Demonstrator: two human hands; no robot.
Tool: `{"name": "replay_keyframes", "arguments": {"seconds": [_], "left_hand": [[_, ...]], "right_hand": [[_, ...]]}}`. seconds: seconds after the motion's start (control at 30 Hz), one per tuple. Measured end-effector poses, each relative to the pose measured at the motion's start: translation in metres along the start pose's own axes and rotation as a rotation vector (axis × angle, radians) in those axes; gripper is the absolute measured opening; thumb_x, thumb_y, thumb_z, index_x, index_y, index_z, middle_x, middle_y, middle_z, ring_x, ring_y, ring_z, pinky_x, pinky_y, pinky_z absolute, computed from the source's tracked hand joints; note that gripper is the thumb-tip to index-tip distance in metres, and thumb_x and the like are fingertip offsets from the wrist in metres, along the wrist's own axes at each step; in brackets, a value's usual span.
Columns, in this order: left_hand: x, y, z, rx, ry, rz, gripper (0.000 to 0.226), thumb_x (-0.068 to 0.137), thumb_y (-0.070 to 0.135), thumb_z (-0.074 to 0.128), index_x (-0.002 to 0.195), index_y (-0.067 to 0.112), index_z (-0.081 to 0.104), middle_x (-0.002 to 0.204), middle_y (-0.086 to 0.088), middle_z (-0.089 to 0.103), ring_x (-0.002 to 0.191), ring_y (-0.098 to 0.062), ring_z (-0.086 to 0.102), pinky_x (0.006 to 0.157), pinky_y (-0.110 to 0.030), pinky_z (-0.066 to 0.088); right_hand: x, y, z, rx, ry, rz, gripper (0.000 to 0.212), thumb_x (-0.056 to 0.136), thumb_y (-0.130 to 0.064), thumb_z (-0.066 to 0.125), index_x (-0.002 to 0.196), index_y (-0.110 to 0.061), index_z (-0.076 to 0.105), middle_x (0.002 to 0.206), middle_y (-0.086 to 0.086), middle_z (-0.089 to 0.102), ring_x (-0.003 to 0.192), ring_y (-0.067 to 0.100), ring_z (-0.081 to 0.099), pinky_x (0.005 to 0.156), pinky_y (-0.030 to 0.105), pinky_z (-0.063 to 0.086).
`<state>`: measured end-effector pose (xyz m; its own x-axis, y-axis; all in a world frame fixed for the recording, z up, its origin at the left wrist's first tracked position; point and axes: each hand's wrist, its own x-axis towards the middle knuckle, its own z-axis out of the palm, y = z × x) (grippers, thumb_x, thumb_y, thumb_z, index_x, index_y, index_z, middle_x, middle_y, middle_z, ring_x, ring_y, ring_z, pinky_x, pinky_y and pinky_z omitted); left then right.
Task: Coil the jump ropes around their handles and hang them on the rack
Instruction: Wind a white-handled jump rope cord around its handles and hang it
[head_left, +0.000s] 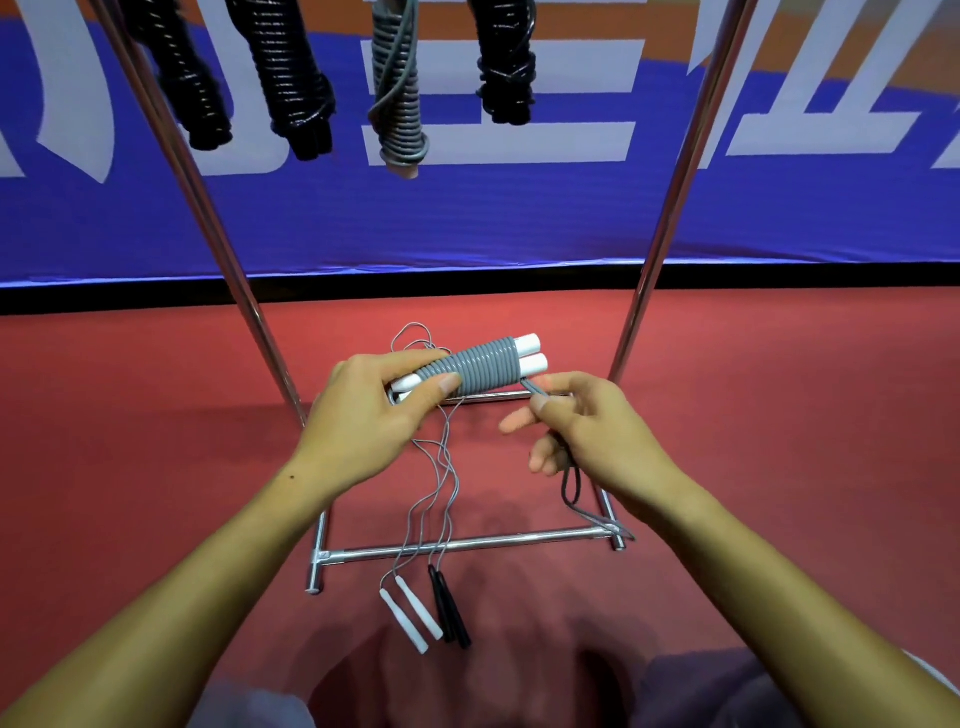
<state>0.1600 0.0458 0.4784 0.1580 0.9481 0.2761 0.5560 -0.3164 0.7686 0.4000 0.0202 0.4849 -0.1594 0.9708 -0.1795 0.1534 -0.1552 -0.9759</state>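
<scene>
While I look down at the red floor (156, 415), I see my left hand (363, 410) holding a pair of white handles (530, 353) with grey rope (478, 366) wound tight around them. My fingers and thumb are curled round the bundle near its left end. The bundle sits above the low bars of the metal rack (467, 545), out in front of me.

My right hand (587, 431) pinches the loose end of the grey rope just beside the coil. A loop of that rope (574, 493) hangs down from my hand toward the rack's base.

On the floor lie two more ropes, not coiled. One has white handles (410, 613) and the other has black handles (449, 608), side by side. Their thin cords (441, 467) run up across the rack's low bar.

Up high, four coiled ropes hang from the rack. Three are black (291, 78) and one is grey (397, 93). Behind them is a blue wall banner (519, 218) with big white shapes.
</scene>
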Motion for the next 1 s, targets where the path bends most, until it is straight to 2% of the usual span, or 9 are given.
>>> {"name": "replay_keyframes", "arguments": {"seconds": [0.07,0.17,0.33,0.4,0.5,0.63,0.73,0.83,1.0], "left_hand": [[0.000,-0.002,0.000,0.032,0.003,-0.006,0.025,0.089,0.057,0.064,0.113,0.057,0.066,0.074,0.017,0.071,0.060,-0.010,0.059,0.065,-0.048,0.058],[0.000,-0.005,-0.002,0.103,0.017,-0.004,0.029,0.087,0.065,0.060,0.115,0.060,0.064,0.094,0.018,0.078,0.087,-0.013,0.073,0.079,-0.046,0.059],[-0.001,-0.006,-0.006,0.192,0.023,0.013,0.027,0.087,0.066,0.058,0.114,0.065,0.059,0.097,0.021,0.078,0.096,-0.014,0.074,0.083,-0.044,0.059],[-0.001,-0.006,-0.006,0.222,0.012,0.015,0.029,0.087,0.068,0.057,0.116,0.066,0.057,0.099,0.022,0.078,0.098,-0.015,0.074,0.084,-0.043,0.058],[0.000,-0.009,-0.006,0.228,-0.020,0.004,0.034,0.087,0.071,0.055,0.119,0.063,0.061,0.102,0.026,0.077,0.101,-0.012,0.074,0.086,-0.043,0.058],[-0.001,-0.011,-0.007,0.253,-0.065,0.000,0.039,0.086,0.073,0.053,0.121,0.060,0.064,0.104,0.030,0.075,0.104,-0.011,0.073,0.088,-0.044,0.058],[-0.001,-0.009,-0.007,0.292,-0.084,-0.015,0.038,0.085,0.073,0.051,0.120,0.062,0.061,0.100,0.030,0.075,0.101,-0.013,0.073,0.085,-0.044,0.059],[0.000,-0.010,-0.008,0.285,-0.140,-0.043,0.036,0.086,0.072,0.052,0.117,0.059,0.066,0.093,0.026,0.076,0.094,-0.014,0.072,0.083,-0.044,0.059],[0.001,-0.006,-0.015,0.184,-0.331,0.000,0.025,0.094,0.058,0.057,0.106,0.046,0.074,0.075,0.001,0.067,0.068,-0.024,0.056,0.070,-0.049,0.054]], "right_hand": [[0.001,0.004,-0.001,-0.033,0.042,0.027,0.016,0.109,-0.015,0.049,0.116,-0.001,0.055,0.095,0.005,0.080,0.059,0.024,0.070,0.056,0.032,0.054],[0.003,0.008,-0.006,-0.215,0.131,-0.029,0.021,0.105,-0.024,0.060,0.098,-0.005,0.065,0.081,0.001,0.079,0.062,0.018,0.070,0.060,0.029,0.054],[0.003,0.008,-0.012,-0.515,0.181,-0.173,0.031,0.099,-0.037,0.067,0.075,-0.016,0.065,0.051,-0.010,0.050,0.049,0.006,0.038,0.049,0.020,0.032],[0.004,0.007,-0.012,-0.576,0.173,-0.151,0.026,0.095,-0.032,0.069,0.072,-0.019,0.065,0.048,-0.012,0.046,0.049,0.008,0.038,0.052,0.023,0.033],[0.001,0.001,-0.012,-0.761,0.231,-0.146,0.011,0.084,-0.037,0.069,0.080,-0.027,0.066,0.062,-0.013,0.062,0.063,0.011,0.056,0.062,0.033,0.046],[-0.003,-0.004,-0.012,-1.147,0.244,-0.191,0.025,0.086,-0.043,0.063,0.107,-0.030,0.064,0.093,-0.004,0.072,0.094,0.031,0.065,0.069,0.038,0.044],[-0.002,0.001,-0.013,-1.345,0.240,-0.383,0.024,0.099,-0.047,0.050,0.108,-0.028,0.063,0.093,-0.004,0.071,0.091,0.030,0.068,0.062,0.037,0.044],[-0.001,0.009,-0.013,-1.324,0.221,-0.561,0.028,0.103,-0.050,0.050,0.099,-0.029,0.069,0.082,-0.004,0.065,0.077,0.027,0.067,0.051,0.033,0.033],[0.000,0.010,-0.015,-1.230,0.160,-0.545,0.035,0.101,-0.057,0.044,0.104,-0.031,0.068,0.087,-0.006,0.062,0.082,0.024,0.065,0.056,0.037,0.043]]}}
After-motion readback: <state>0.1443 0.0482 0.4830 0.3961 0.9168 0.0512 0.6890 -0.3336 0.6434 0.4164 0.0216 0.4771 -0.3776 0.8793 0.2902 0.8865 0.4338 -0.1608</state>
